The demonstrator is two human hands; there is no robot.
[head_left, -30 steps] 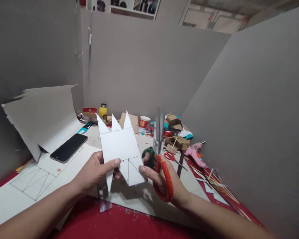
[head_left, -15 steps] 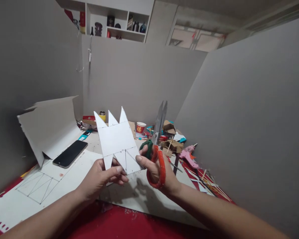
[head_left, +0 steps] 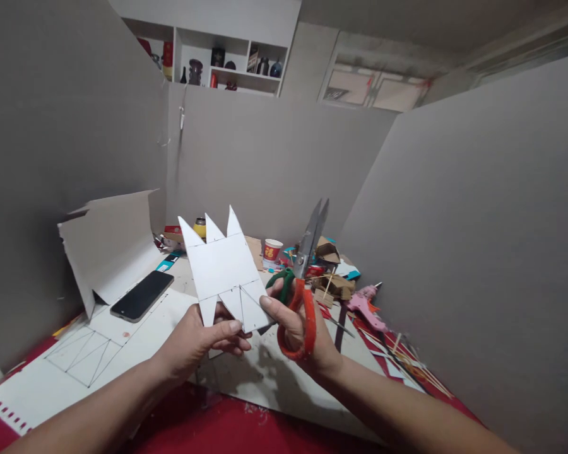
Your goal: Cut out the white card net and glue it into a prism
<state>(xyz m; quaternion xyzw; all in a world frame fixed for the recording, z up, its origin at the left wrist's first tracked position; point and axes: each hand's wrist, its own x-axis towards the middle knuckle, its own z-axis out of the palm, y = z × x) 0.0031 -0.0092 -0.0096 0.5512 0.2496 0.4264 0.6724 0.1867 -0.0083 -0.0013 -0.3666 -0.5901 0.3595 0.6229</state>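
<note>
A white card cutout (head_left: 224, 261) with pointed flaps at its top and pencilled lines near the bottom is held up before me. My left hand (head_left: 218, 334) is closed on its lower left, thumb over a gap between two lower points. In my right hand (head_left: 307, 328) is a pair of scissors (head_left: 307, 252) with one orange-red and one green handle. The blades point upward, slightly parted and away from the card. The right thumb also presses on the card's lower right edge; the fingers behind the card are partly hidden.
On the left, a phone (head_left: 142, 296) lies on card sheets with drawn triangles (head_left: 82, 353), beside a standing folded card (head_left: 113, 246). A paper cup (head_left: 272, 250), a pink glue gun (head_left: 365, 306), scraps and sticks (head_left: 421, 366) lie behind and right. Grey partitions (head_left: 478, 221) enclose the table.
The view has shifted slightly, so the background sits lower and further right. The scissors lean a bit more to the right. Both hands keep their hold.
</note>
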